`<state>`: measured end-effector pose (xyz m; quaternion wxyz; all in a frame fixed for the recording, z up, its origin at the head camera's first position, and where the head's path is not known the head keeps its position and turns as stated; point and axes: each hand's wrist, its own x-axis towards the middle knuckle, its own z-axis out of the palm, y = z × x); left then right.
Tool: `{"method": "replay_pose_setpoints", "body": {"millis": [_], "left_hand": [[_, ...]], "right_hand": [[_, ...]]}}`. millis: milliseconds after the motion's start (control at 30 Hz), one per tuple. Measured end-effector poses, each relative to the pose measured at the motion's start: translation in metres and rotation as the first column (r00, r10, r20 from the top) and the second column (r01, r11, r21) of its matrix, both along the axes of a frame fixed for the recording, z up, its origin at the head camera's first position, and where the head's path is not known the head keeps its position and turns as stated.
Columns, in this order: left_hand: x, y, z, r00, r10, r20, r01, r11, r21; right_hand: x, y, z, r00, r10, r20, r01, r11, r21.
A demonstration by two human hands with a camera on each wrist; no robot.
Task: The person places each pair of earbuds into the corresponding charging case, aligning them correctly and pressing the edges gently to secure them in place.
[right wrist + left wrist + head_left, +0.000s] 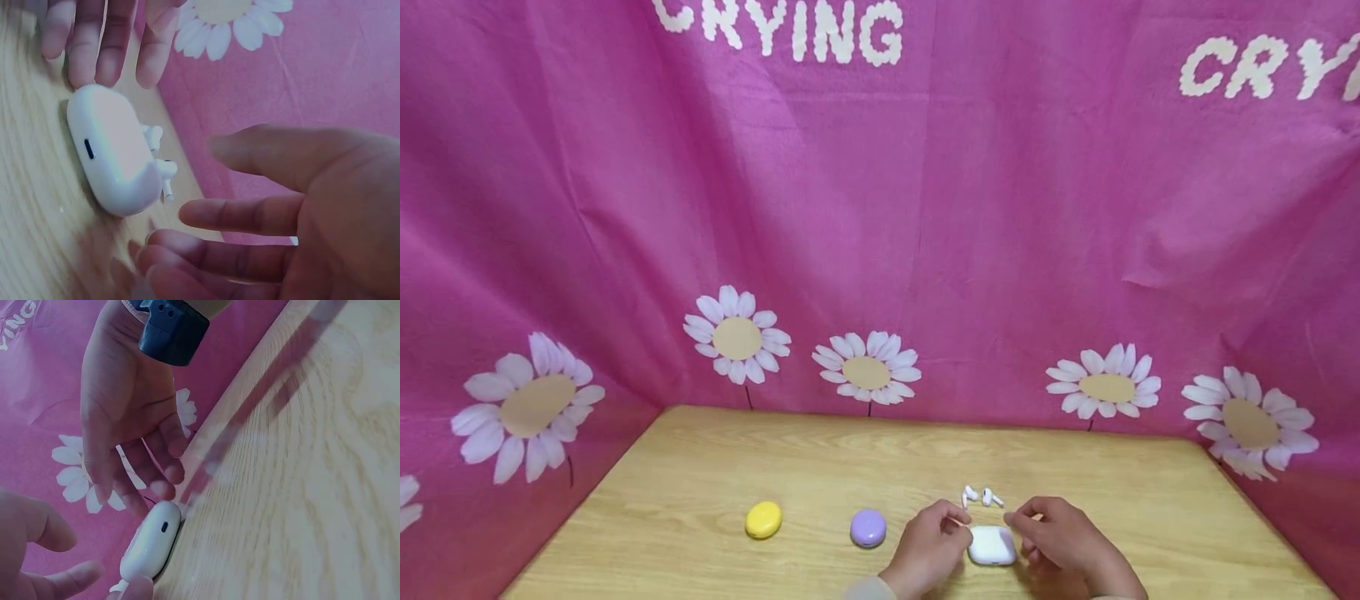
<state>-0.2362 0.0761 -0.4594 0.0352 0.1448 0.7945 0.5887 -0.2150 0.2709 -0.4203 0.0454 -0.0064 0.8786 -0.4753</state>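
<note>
1. The white case (992, 545) lies flat on the wooden surface (662, 467), a little to the right of its middle and well apart from the far edge; a small dark slot (89, 149) shows in its side in both wrist views.
2. The left hand (925, 546) is at the case's end toward the surface's left edge; its fingers are loosely spread, lightly bent and grip nothing; the fingertips come right up to the case, though whether they touch it I cannot tell.
3. The right hand (1071, 540) is on the side toward the right edge, near the case but apart from it; its thumb stands away from the fingers, which are gently bent with nothing between them.
4. Two white earbuds, one (970, 496) with its stem toward the viewer and the other (992, 497) with its stem toward the right edge, lie just beyond the case on the far-edge side, near each other.
5. A purple round object (868, 528) rests slightly left of the surface's middle; a yellow round object (763, 519) sits farther toward the left edge, well apart from the purple one.
6. A magenta cloth (850, 208) hangs behind the far edge and along both side edges; it carries white daisies (867, 372) and pale lettering (880, 33).
</note>
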Motion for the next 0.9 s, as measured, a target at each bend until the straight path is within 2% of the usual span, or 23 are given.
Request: {"method": "replay_pose_setpoints", "body": {"millis": [167,367,533,900], "left_hand": [[-0.0012,-0.0007,-0.0029,1.000,0.005,0.009,-0.006,0.999,0.042],[0.0002,-0.0059,-0.0055,0.999,-0.034,-0.011,0.034,0.999,0.010],[0.0004,-0.0082,-0.0043,0.998,-0.058,-0.005,0.058,0.998,0.001],[0.0003,-0.0068,-0.0037,0.998,-0.064,0.024,0.063,0.998,0.016]], "right_hand": [[-0.0013,-0.0014,-0.0031,1.000,0.003,-0.001,-0.003,1.000,0.011],[-0.0006,-0.0047,-0.0063,1.000,0.005,-0.008,-0.005,0.999,0.039],[-0.0007,-0.0048,-0.0078,1.000,0.000,0.006,0.000,1.000,0.018],[-0.0008,-0.0068,-0.0086,0.999,0.031,0.014,-0.031,0.999,-0.018]]}}
